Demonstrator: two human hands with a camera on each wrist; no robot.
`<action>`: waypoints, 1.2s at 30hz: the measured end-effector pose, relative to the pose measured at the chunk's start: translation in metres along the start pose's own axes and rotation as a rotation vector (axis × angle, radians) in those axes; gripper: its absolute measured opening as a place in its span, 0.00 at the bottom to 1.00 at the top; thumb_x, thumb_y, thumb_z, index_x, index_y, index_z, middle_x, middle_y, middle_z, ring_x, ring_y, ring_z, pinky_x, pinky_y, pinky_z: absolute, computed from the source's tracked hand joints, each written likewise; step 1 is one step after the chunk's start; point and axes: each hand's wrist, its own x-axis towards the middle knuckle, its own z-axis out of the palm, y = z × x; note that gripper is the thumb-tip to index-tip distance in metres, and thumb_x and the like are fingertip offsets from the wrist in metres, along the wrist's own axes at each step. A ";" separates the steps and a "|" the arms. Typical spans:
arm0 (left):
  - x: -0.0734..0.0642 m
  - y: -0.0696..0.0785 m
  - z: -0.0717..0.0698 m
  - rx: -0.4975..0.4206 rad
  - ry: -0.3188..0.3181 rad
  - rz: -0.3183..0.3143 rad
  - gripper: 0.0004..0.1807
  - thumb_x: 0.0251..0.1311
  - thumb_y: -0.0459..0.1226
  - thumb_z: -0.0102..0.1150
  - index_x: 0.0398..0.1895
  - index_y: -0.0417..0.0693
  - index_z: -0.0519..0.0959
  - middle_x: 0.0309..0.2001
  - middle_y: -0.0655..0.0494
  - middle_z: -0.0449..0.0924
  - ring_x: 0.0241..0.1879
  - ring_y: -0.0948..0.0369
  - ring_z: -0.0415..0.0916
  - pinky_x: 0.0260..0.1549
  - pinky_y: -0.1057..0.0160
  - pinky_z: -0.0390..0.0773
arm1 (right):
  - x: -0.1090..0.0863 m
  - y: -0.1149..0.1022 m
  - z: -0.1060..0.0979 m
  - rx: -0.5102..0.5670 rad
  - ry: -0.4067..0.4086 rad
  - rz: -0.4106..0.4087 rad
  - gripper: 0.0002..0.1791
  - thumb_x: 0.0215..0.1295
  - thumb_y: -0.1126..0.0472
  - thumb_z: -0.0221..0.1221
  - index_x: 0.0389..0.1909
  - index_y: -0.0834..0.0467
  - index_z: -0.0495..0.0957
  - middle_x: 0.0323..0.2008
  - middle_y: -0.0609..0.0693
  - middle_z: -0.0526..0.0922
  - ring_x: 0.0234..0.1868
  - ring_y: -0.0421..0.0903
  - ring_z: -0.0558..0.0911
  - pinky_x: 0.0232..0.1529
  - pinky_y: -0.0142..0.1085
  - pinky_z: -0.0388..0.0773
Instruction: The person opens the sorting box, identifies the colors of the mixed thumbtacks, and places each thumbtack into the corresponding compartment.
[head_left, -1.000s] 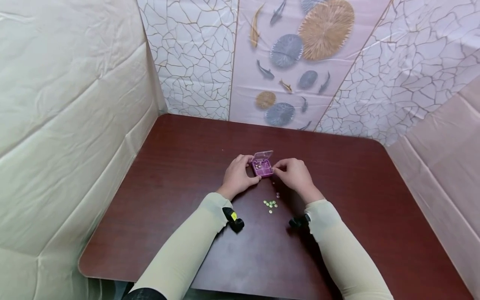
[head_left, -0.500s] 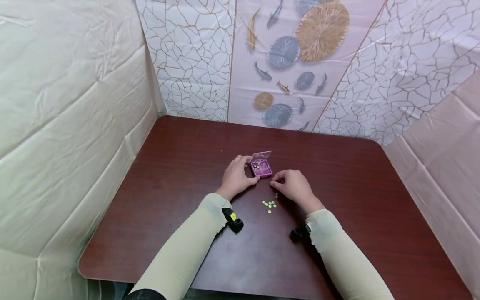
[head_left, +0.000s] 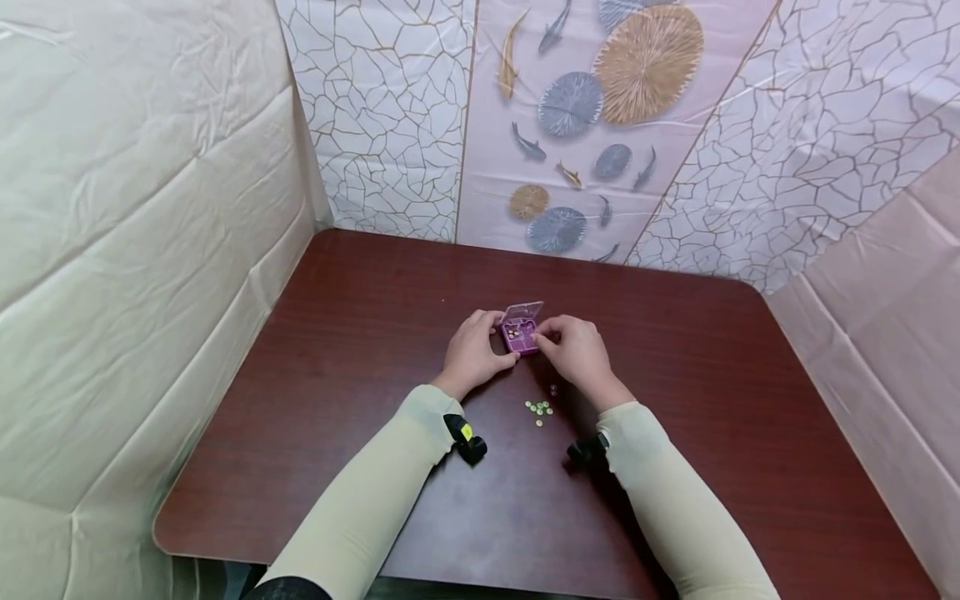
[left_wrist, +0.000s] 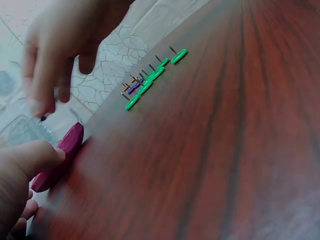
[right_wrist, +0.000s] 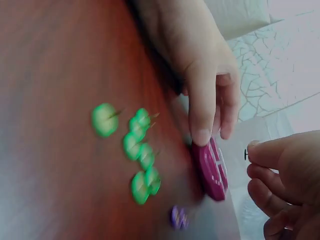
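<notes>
A small purple compartment box [head_left: 517, 339] sits on the table with its clear lid [head_left: 522, 312] raised. Small pieces lie in its left compartments. My left hand [head_left: 474, 352] grips it from the left, thumb on the near edge. Over the box's right side, my right hand [head_left: 576, 350] pinches a tiny dark thumbtack [right_wrist: 246, 154] between thumb and forefinger. Nearer to me lie several green thumbtacks [left_wrist: 179, 56], points up, in a loose cluster. Beside them are purple thumbtacks [right_wrist: 178, 217], and in the left wrist view orange ones [left_wrist: 126, 86] show behind.
The dark red wooden table [head_left: 360, 333] reaches to a patterned cloth [head_left: 397, 125] at the back. Pale cloth walls [head_left: 150, 250] stand at both sides. Black wrist cameras [head_left: 471, 448] sit below each hand, close over the tabletop.
My right hand went from the box's right edge down to the table, picked up a thumbtack that lay there, and came back up over the box. My left hand stays put.
</notes>
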 end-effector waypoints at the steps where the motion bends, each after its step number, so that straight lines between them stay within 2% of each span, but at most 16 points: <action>1: 0.000 0.000 0.000 0.000 -0.002 0.000 0.43 0.56 0.52 0.84 0.74 0.52 0.76 0.60 0.57 0.78 0.57 0.58 0.77 0.59 0.55 0.80 | 0.005 -0.001 0.002 0.008 0.004 0.000 0.06 0.73 0.56 0.73 0.39 0.53 0.94 0.38 0.49 0.92 0.35 0.50 0.85 0.40 0.49 0.82; 6: -0.003 0.000 0.003 0.000 -0.025 -0.007 0.44 0.57 0.52 0.84 0.75 0.52 0.75 0.62 0.57 0.78 0.59 0.58 0.77 0.60 0.55 0.80 | 0.020 -0.002 0.018 0.035 -0.023 0.065 0.07 0.75 0.54 0.71 0.41 0.53 0.94 0.40 0.49 0.93 0.41 0.51 0.87 0.42 0.48 0.84; 11: -0.005 0.005 0.003 -0.012 -0.036 -0.001 0.43 0.58 0.52 0.84 0.74 0.52 0.76 0.62 0.57 0.78 0.59 0.58 0.77 0.60 0.55 0.80 | 0.023 0.001 0.028 0.048 -0.057 0.141 0.08 0.75 0.53 0.71 0.42 0.52 0.94 0.41 0.49 0.93 0.44 0.53 0.88 0.46 0.50 0.84; 19: -0.001 0.007 -0.001 0.004 -0.022 0.015 0.41 0.58 0.53 0.83 0.73 0.53 0.77 0.62 0.57 0.78 0.59 0.58 0.77 0.60 0.55 0.80 | 0.027 0.001 0.024 0.014 -0.054 0.074 0.06 0.72 0.55 0.73 0.39 0.53 0.94 0.37 0.49 0.93 0.40 0.53 0.87 0.45 0.52 0.83; 30: 0.000 0.003 -0.003 0.009 -0.027 0.005 0.41 0.58 0.53 0.83 0.73 0.53 0.77 0.62 0.57 0.78 0.60 0.57 0.77 0.61 0.55 0.79 | 0.030 -0.001 0.028 0.032 -0.078 0.083 0.06 0.72 0.56 0.72 0.38 0.53 0.94 0.33 0.47 0.91 0.39 0.53 0.86 0.44 0.51 0.82; 36: 0.000 0.001 -0.005 0.013 -0.033 0.003 0.41 0.59 0.53 0.83 0.73 0.53 0.77 0.61 0.57 0.78 0.60 0.57 0.76 0.62 0.54 0.79 | 0.032 -0.002 0.030 0.055 -0.083 0.095 0.06 0.72 0.56 0.73 0.39 0.54 0.94 0.34 0.49 0.92 0.38 0.52 0.86 0.44 0.51 0.82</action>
